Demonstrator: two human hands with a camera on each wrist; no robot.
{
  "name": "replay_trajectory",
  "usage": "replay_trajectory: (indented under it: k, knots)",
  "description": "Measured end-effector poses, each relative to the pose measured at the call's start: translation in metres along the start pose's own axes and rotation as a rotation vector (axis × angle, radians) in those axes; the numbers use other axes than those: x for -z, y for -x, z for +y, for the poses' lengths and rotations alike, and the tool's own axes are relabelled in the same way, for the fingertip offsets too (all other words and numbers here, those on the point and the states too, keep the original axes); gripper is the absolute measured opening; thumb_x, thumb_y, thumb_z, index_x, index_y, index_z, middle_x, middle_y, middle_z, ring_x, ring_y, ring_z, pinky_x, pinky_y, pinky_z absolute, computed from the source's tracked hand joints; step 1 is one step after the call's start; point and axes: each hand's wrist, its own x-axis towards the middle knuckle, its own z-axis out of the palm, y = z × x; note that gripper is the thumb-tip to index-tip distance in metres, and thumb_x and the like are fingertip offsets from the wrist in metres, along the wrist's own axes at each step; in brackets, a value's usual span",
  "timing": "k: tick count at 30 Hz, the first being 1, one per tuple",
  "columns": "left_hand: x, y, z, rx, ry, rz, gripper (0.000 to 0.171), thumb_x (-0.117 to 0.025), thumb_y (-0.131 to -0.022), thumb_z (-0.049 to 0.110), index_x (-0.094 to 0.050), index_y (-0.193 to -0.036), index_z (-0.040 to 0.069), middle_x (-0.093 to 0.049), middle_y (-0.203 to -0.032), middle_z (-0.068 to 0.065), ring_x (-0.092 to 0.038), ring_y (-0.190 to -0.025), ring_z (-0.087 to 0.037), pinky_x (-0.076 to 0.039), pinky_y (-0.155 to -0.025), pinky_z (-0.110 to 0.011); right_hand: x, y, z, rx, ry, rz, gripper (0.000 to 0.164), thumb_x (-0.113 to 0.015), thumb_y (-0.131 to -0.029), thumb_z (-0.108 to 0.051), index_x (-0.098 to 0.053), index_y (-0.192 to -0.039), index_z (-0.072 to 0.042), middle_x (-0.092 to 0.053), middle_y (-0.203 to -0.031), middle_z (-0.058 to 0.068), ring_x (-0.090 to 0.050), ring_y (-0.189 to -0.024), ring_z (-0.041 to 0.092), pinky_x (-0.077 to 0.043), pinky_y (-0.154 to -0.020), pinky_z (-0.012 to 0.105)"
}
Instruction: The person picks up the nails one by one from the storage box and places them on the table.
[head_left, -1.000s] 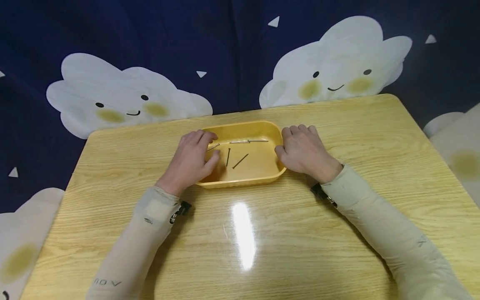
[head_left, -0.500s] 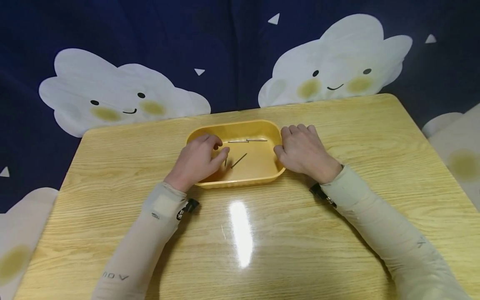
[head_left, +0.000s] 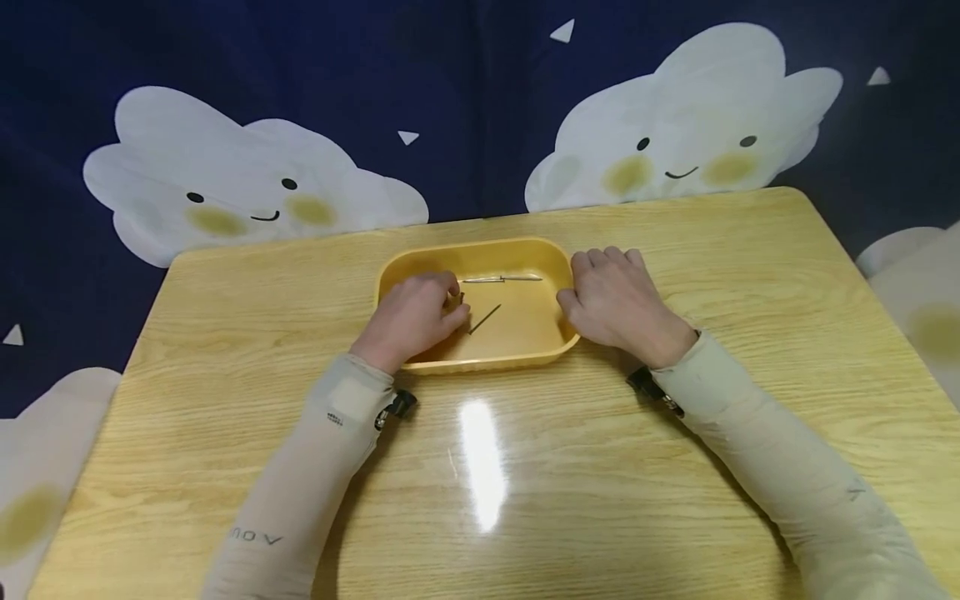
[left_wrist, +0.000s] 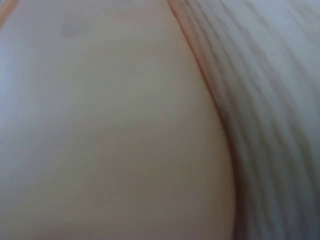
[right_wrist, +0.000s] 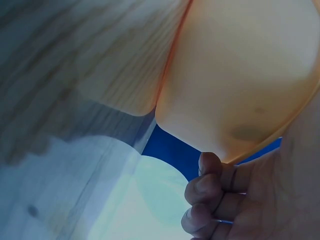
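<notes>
A shallow yellow plastic tray sits on the table with several thin nails inside. One dark nail lies slanted mid-tray. Two silvery nails, a left one and a right one, lie along the back wall. My left hand reaches over the tray's left part, fingers bent, with a gap between thumb and forefinger. The end of another dark nail shows in that gap; the rest of it is hidden. My right hand grips the tray's right rim, its curled fingers outside.
The wooden table carries a bright light reflection in front of the tray. Behind it hangs a dark blue cloth with printed clouds. The left wrist view shows mostly the blurred tray wall.
My left hand has moved right, further over the tray, covering most of the upright dark nail and the nail at the left. My right hand stays at the right rim.
</notes>
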Motion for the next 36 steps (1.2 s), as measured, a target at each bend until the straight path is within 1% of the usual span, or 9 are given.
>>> replay_trajectory:
  k: [4, 8, 13, 23, 30, 36]
  knots:
    - [0.0001, -0.0006, 0.0012, 0.021, -0.018, -0.031, 0.028, -0.067, -0.098, 0.039, -0.065, -0.101, 0.011, -0.068, -0.091, -0.003, -0.062, -0.072, -0.022, -0.051, -0.065, -0.034, 0.0005, 0.0005, 0.0002, 0.006, 0.003, 0.015, 0.026, -0.044, -0.097, -0.026, -0.051, -0.084, -0.005, -0.050, -0.076, 0.010, -0.045, -0.071, 0.031, -0.030, -0.069, 0.039]
    - [-0.0013, -0.0011, 0.0015, 0.032, -0.033, -0.039, 0.025, -0.069, -0.097, 0.036, -0.064, -0.098, 0.012, -0.065, -0.088, -0.003, -0.061, -0.073, -0.023, -0.051, -0.066, -0.035, -0.0004, 0.0019, 0.0007, 0.013, 0.007, 0.033, 0.026, -0.045, -0.097, -0.026, -0.051, -0.082, -0.006, -0.050, -0.073, 0.010, -0.045, -0.069, 0.030, -0.030, -0.067, 0.039]
    - [-0.0038, -0.0028, 0.0022, 0.011, -0.076, -0.062, 0.021, -0.066, -0.097, 0.034, -0.063, -0.094, 0.013, -0.061, -0.091, -0.005, -0.061, -0.079, -0.025, -0.052, -0.071, -0.039, -0.0003, 0.0031, 0.0023, 0.011, 0.014, 0.030, 0.026, -0.045, -0.097, -0.026, -0.051, -0.082, -0.005, -0.049, -0.073, 0.010, -0.045, -0.068, 0.031, -0.030, -0.066, 0.039]
    - [-0.0036, -0.0040, 0.0018, -0.008, -0.088, -0.092, 0.026, -0.064, -0.099, 0.040, -0.065, -0.100, 0.014, -0.063, -0.098, -0.005, -0.062, -0.091, -0.025, -0.054, -0.082, -0.041, -0.0013, 0.0000, 0.0030, 0.017, 0.004, 0.041, 0.026, -0.046, -0.097, -0.026, -0.051, -0.080, -0.006, -0.050, -0.072, 0.010, -0.046, -0.067, 0.031, -0.030, -0.065, 0.039]
    - [-0.0041, -0.0029, 0.0027, -0.009, -0.059, -0.109, 0.036, -0.063, -0.100, 0.049, -0.064, -0.103, 0.014, -0.064, -0.100, -0.005, -0.061, -0.087, -0.023, -0.053, -0.078, -0.037, -0.0008, -0.0006, 0.0023, 0.013, -0.003, 0.032, 0.027, -0.046, -0.097, -0.027, -0.052, -0.082, -0.006, -0.051, -0.073, 0.010, -0.047, -0.069, 0.031, -0.031, -0.067, 0.039]
    - [-0.0053, -0.0028, 0.0023, -0.043, -0.072, -0.114, 0.036, -0.066, -0.098, 0.048, -0.063, -0.104, 0.013, -0.061, -0.094, -0.003, -0.059, -0.084, -0.020, -0.050, -0.075, -0.035, -0.0004, 0.0006, 0.0018, 0.009, -0.006, 0.027, 0.027, -0.046, -0.097, -0.027, -0.052, -0.082, -0.006, -0.051, -0.073, 0.010, -0.047, -0.068, 0.031, -0.030, -0.066, 0.039]
